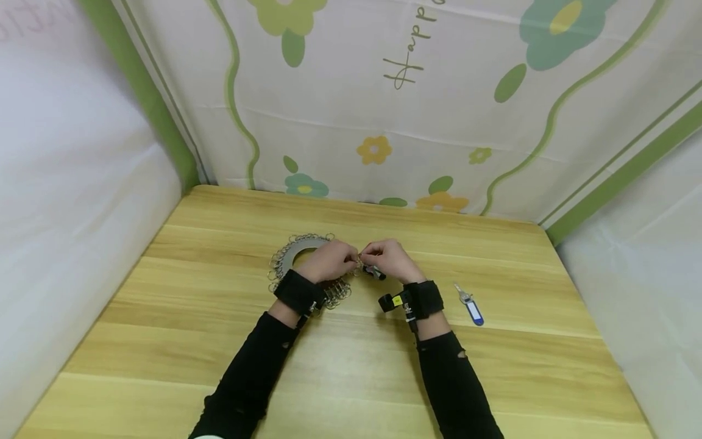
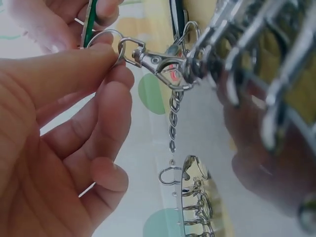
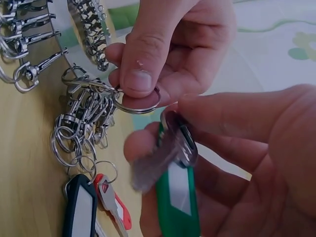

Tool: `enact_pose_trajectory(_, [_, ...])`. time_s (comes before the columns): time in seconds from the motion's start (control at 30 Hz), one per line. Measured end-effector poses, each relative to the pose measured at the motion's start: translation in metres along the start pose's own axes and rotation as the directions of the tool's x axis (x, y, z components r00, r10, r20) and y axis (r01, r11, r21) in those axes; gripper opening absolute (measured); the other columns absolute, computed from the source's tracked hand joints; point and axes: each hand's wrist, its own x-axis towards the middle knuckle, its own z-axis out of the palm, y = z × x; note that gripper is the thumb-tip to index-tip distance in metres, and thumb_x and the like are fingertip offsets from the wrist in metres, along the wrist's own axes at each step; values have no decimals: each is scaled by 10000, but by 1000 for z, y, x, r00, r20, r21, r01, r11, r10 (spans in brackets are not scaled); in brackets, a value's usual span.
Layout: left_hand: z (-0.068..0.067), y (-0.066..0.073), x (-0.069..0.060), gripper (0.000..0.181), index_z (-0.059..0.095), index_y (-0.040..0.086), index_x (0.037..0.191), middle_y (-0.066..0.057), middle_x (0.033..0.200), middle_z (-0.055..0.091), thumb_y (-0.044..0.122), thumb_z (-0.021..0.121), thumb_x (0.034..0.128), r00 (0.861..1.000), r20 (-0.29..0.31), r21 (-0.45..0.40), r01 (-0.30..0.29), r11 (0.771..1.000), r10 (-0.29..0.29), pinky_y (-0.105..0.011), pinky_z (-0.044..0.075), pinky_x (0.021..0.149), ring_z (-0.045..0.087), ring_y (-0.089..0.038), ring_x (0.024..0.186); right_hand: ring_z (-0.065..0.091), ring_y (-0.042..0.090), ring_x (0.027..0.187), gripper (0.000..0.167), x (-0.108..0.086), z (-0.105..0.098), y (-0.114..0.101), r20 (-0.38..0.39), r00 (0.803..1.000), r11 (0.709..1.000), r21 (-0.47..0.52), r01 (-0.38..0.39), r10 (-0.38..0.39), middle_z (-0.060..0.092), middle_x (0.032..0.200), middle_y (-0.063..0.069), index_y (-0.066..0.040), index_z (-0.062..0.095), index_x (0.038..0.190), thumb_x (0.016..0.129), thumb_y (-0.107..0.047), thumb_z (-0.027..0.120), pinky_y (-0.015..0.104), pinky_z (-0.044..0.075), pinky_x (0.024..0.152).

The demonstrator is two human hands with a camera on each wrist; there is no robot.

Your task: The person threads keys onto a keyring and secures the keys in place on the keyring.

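A flat metal ring plate (image 1: 286,259) edged with many small clasps and split rings lies on the table. At its right side the left hand (image 1: 331,261) pinches a split ring (image 3: 143,106) between thumb and forefinger; this ring is linked to a swivel clasp (image 2: 157,61) on the plate. Close beside it the right hand (image 1: 390,259) holds a green key tag (image 3: 178,202) with a key (image 3: 153,168), thumb and finger at the tag's top. A black tag (image 3: 81,207) and a red tag (image 3: 123,212) with a key hang from rings below the clasps.
A blue key tag (image 1: 474,311) with a key lies on the wooden table (image 1: 340,378), right of the right wrist. White cloth walls with printed flowers (image 1: 375,150) stand behind and at both sides of the table.
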Motion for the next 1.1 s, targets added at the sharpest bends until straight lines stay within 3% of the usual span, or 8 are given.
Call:
enact_pose_trajectory(0.13, [2,-1,1,112,670,105,924,29,791,614,99,561,949,999,-38,9,37,999,-36,-297,441,638,515,-113,599,578,226,684,156,0,2,-2,-9,1000,1000,-29,-10,10,670,909,156,-90,730,947,948,-164,592,315,428,566])
enact_pose_trajectory(0.2, [2,-1,2,90,645,126,907,33,769,608,103,566,945,997,-59,32,53,998,-51,-341,466,767,513,-112,581,583,217,694,156,1,2,-3,-14,1000,999,-38,-12,12,678,916,138,-99,733,962,947,-171,595,308,428,577])
enact_pose_trajectory(0.4, [1,2,2,90,615,134,837,35,725,593,106,599,922,991,-103,54,92,994,-86,-395,456,857,517,-114,565,607,209,715,142,3,5,-4,2,1000,999,-41,-15,15,682,912,105,-84,725,974,938,-155,608,299,435,583])
enact_pose_trajectory(0.6, [1,4,0,123,612,144,798,36,695,582,131,612,921,989,-95,28,120,992,-117,-445,320,1037,521,-122,561,572,188,649,119,3,9,-1,10,1000,995,-96,-28,29,659,866,78,-79,711,923,928,-160,623,288,417,542])
enact_pose_trajectory(0.73, [1,3,-1,126,627,123,810,27,690,580,140,598,932,990,-87,8,108,994,-107,-439,375,987,519,-129,550,553,181,610,126,3,9,-1,16,999,992,-120,-32,34,653,849,103,-70,697,917,935,-159,610,283,404,513])
enact_pose_trajectory(0.97, [0,-4,-2,163,690,80,883,10,654,611,117,547,952,998,-26,-18,64,998,-64,-464,148,1111,500,-117,485,574,204,638,126,4,9,2,26,999,993,-119,-29,32,648,848,137,-73,681,949,952,-149,579,297,415,527])
enact_pose_trajectory(1.07, [-2,-6,-2,168,692,74,895,17,642,593,110,539,954,999,-17,-31,48,998,-49,-463,174,1105,473,-114,473,583,208,659,124,4,8,3,31,999,991,-127,-30,35,646,857,116,-81,681,954,952,-155,581,303,431,544])
enact_pose_trajectory(1.1, [-2,-6,-3,169,690,70,899,19,645,587,110,535,956,999,-13,-36,46,998,-46,-449,263,1071,466,-114,473,586,207,667,123,4,7,4,33,999,991,-130,-30,35,643,858,103,-83,684,953,950,-155,585,305,436,550])
